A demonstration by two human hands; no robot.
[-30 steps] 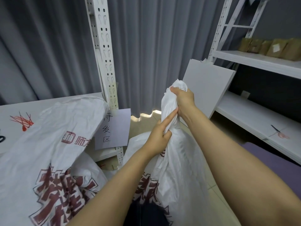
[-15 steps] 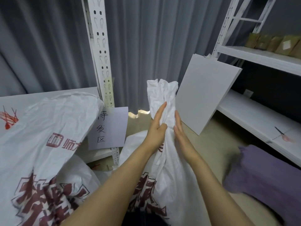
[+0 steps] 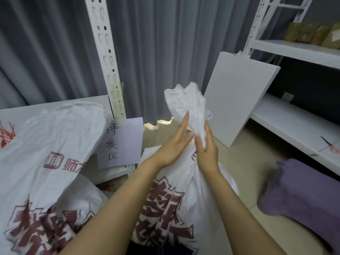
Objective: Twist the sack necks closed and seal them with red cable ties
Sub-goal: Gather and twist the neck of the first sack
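A white woven sack with dark red print (image 3: 184,208) stands upright in front of me. Its bunched neck (image 3: 189,105) sticks up between my palms. My left hand (image 3: 173,144) presses flat against the neck's left side, fingers straight and pointing up. My right hand (image 3: 207,150) presses the neck's right side, fingers also straight. A bundle of red cable ties (image 3: 6,133) lies on the white shelf at far left. A second white sack (image 3: 46,162) lies at my left, its mouth loose.
A white shelf post (image 3: 105,57) with a handwritten paper label (image 3: 120,142) stands behind the sacks. A white board (image 3: 239,100) leans on the right shelving (image 3: 294,118). A purple cloth (image 3: 305,196) lies on the floor. Grey curtains hang behind.
My right hand let go of the neck's top and dropped beside my left. Both hands now lie flat against the neck, which stands more gathered than before.
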